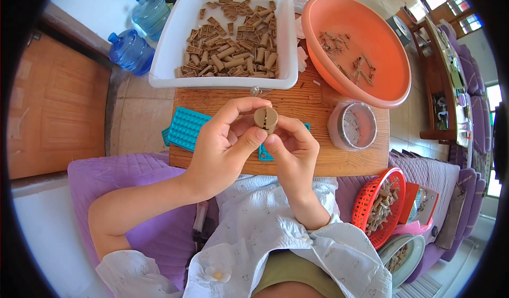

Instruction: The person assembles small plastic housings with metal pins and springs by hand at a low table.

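Note:
Above the middle of the table, my left hand (225, 144) and my right hand (291, 147) hold one tan plastic cylinder (261, 117) between thumbs and forefingers. Its round end faces up toward me, and a dark, uneven slit divides it into two halves. Both hands are closed on it; the lower part of the cylinder is hidden by my fingers. Beneath and beside my left hand lies a teal tray with rows of small pits (186, 127). Part of another teal piece (266, 154) shows under my right hand.
A white tub (159, 67) of tan half-cylinder pieces stands at the back. Right of it, an orange basin (366, 94) holds small tan parts. A clear round container (332, 134) with pale pieces sits at the table's right. A red basket (363, 205) of tan parts stands lower right.

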### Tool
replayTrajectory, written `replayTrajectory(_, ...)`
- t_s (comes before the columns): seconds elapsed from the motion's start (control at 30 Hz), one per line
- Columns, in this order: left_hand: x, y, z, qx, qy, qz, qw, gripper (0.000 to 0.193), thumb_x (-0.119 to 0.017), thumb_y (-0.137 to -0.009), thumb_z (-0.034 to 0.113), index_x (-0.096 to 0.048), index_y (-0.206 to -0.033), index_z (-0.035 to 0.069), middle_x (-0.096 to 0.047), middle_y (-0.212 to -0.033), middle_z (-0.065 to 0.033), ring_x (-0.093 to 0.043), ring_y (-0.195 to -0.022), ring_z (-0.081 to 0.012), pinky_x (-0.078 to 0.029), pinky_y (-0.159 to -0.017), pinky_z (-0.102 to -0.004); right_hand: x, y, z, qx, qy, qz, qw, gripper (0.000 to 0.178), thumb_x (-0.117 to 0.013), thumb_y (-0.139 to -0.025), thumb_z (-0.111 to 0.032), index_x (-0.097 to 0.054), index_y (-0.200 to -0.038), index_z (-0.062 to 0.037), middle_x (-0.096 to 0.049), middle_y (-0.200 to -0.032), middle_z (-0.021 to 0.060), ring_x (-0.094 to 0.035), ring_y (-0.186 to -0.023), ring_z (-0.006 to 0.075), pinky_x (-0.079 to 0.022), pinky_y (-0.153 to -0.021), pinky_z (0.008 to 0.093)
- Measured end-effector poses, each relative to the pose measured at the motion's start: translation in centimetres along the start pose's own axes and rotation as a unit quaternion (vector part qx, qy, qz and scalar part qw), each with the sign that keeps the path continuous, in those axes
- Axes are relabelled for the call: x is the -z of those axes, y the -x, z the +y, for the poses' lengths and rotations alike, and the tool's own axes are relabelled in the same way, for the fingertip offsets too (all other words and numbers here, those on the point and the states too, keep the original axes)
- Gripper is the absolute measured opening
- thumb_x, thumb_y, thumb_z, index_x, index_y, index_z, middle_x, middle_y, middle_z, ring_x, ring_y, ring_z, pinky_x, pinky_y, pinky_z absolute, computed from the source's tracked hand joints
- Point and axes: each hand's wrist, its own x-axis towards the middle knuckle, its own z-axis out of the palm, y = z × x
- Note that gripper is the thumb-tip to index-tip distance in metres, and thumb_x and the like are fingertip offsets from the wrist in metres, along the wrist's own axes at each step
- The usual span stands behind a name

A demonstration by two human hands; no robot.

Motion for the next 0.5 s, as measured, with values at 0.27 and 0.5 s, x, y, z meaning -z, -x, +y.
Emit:
replayTrajectory(0.27, -0.22, -0.01, -0.07, -0.017, -0.004, 0.004, 1.0, 0.029, -0.052, -0.085, 0.007, -0.044, -0.112, 0.0, -0.053, -0.107, -0.0075, -0.052, -0.098, -0.013, -0.043, -0.085, -0.0256, -0.33, 0.67, 0.44, 0.039, -0.052, 0.018, 0.998, 0.025, -0.061, -0.077, 0.0, -0.056, -0.101, 0.002, -0.053, -0.094, 0.0079, -0.054, -0.086, 0.0136, -0.047, -0.075, 0.0252)
replayTrajectory(0.5, -0.37, 0.33, 0.19, -0.008, -0.029, 0.006, 1.0, 0.03, -0.054, -0.084, 0.008, -0.047, -0.111, -0.002, -0.054, -0.108, -0.0104, -0.053, -0.098, -0.015, -0.044, -0.084, -0.026, -0.55, 0.31, 0.21, 0.019, -0.05, 0.008, 0.999, 0.023, -0.062, -0.075, 0.002, -0.055, -0.096, 0.0024, -0.054, -0.093, 0.0084, -0.057, -0.083, 0.0147, -0.05, -0.071, 0.0249)
